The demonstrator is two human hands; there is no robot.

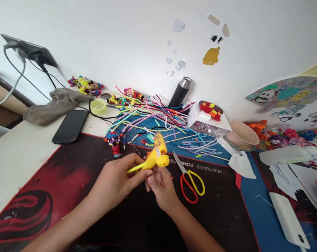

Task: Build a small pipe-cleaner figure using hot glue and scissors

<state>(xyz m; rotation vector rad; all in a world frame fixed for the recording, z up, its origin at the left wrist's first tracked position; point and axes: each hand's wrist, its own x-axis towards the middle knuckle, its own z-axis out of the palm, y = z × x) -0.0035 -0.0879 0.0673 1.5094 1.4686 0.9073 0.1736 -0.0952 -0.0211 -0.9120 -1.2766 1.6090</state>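
You have the yellow hand tool (156,156) over the middle of the black desk mat (213,213), its small white label too tiny to read. Your left hand (116,177) has its grip wrapped around the tool's lower end. Your right hand (163,190) sits just beneath with fingers curled; whether its grip pinches anything, you cannot tell. Just right lie the scissors (188,178), one handle loop red, one yellow, blades pointing away. Bare mat runs from them to its red right edge, and more lies left of your left forearm. The mat's far edge reads "NEWMEN"; beside it, "SOM" precedes unclear letters. Beyond, pipe cleaners (148,113) crowd your reach. Far left, a phone (70,126) borders the mat on the pale desk (6,157).
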